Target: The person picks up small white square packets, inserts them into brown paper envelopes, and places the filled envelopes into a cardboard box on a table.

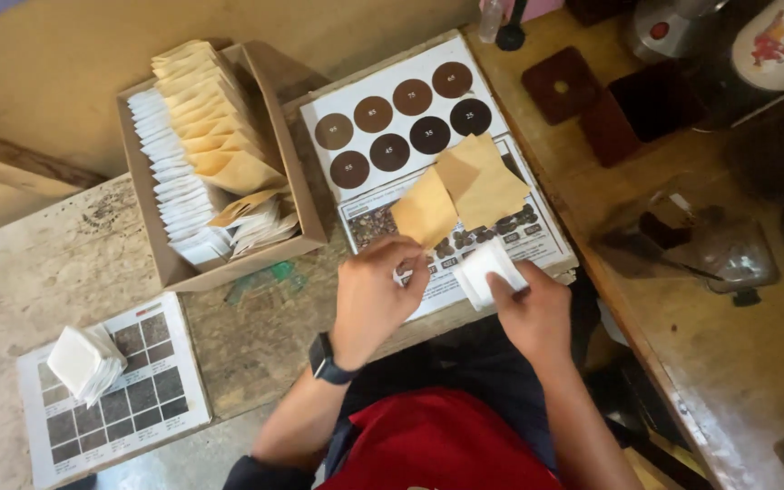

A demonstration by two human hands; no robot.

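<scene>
A cardboard box (171, 263) of tan and white packets sits far left. My left hand (376, 295) pinches a tan envelope (426, 211) over the printed chart (501, 240). My right hand (528, 308) grips a white filter bag (485, 269) just beside it.

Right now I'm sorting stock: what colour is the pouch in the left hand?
Tan brown; the pouch shows best in the head view.

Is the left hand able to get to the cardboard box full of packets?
Probably yes. The left hand holds a tan packet, but the cardboard box sits open just to its left, with nothing between them.
</scene>
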